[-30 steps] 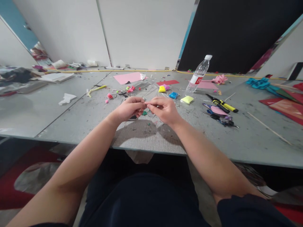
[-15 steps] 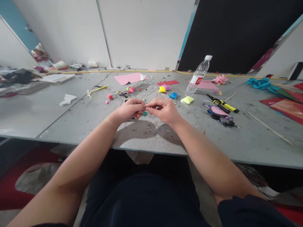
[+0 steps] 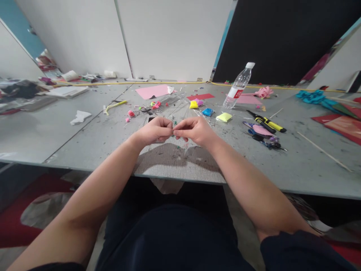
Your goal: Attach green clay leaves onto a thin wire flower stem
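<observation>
Head view has the bare left hand (image 3: pixel 156 131) curled and the bare right hand (image 3: pixel 196 131) narrowed to a pinch, fingertips meeting above the scuffed grey surface (image 3: pixel 113 141); what, if anything, sits between them cannot be told. Small green scraps (image 3: pixel 175 123) lie just beyond the fingertips, with a glossy blue plastic packet (image 3: pixel 208 112) and a pale-yellow plastic packet (image 3: pixel 224 117) farther right.

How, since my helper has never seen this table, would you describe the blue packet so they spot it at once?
On the grey table, find the clear, white-capped bottle. Just left of its base in the picture, the blue packet lies between a bright yellow packet and a pale yellow packet. Its blue colour sets it apart from them.
</observation>
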Tool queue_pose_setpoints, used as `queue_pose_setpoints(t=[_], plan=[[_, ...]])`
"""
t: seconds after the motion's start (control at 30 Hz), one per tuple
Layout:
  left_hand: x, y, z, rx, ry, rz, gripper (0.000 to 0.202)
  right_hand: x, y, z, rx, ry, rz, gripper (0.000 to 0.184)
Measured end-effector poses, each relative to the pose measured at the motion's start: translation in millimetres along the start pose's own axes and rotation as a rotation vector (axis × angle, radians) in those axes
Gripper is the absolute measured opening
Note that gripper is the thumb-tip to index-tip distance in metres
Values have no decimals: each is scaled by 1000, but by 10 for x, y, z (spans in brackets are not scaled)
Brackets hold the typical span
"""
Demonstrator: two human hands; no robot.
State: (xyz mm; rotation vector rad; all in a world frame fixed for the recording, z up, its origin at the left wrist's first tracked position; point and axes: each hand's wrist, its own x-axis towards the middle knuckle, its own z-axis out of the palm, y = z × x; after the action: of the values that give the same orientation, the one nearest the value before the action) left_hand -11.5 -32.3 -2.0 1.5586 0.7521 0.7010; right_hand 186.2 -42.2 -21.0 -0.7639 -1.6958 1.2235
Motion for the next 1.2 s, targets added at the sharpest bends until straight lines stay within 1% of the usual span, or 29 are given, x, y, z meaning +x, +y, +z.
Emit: queue_pose_setpoints(t=[0.1, 0.23, 0.4, 0.47, 0.6, 0.67, 0.73, 0.8, 0.83, 0.93, 1.0, 1.07, 1.2], plan=[[-5, 4, 9, 39, 2, 3, 31, 1, -8, -9, 22, -27, 34, 34], [-11, 10, 16, 104, 25, 21, 29, -1, -13, -13, 45, -29, 68, 32], [-4, 26, 4, 164, 11, 2, 29, 23, 30, -28, 95, -44, 118, 34], [6, 35, -4, 178, 36, 20, 29, 37, 51, -51, 119, -37, 124, 36], [28, 36, -23, 174, 120, 77, 28, 50, 57, -100, 180, 31, 100, 41], [37, 25, -37, 161, 131, 96, 29, 46, 42, -108, 217, 49, 89, 46], [48, 9, -51, 168, 137, 102, 27, 39, 20, -102, 236, 42, 79, 47], [63, -10, -64, 243, 143, 94, 24, 35, -4, -89, 245, 24, 67, 43], [73, -22, -69, 316, 145, 92, 23, 34, -16, -83, 252, 16, 59, 40], [106, -67, -83, 619, 142, 97, 22, 35, -47, -75, 285, 18, 26, 31], [123, -97, -90, 783, 130, 97, 21, 37, -61, -76, 287, 34, 11, 27], [131, -119, -97, 860, 102, 97, 15, 39, -66, -78, 270, 46, 6, 25], [126, -131, -101, 889, -7, 124, 3, 47, -43, -80, 239, 32, -20, 23]])
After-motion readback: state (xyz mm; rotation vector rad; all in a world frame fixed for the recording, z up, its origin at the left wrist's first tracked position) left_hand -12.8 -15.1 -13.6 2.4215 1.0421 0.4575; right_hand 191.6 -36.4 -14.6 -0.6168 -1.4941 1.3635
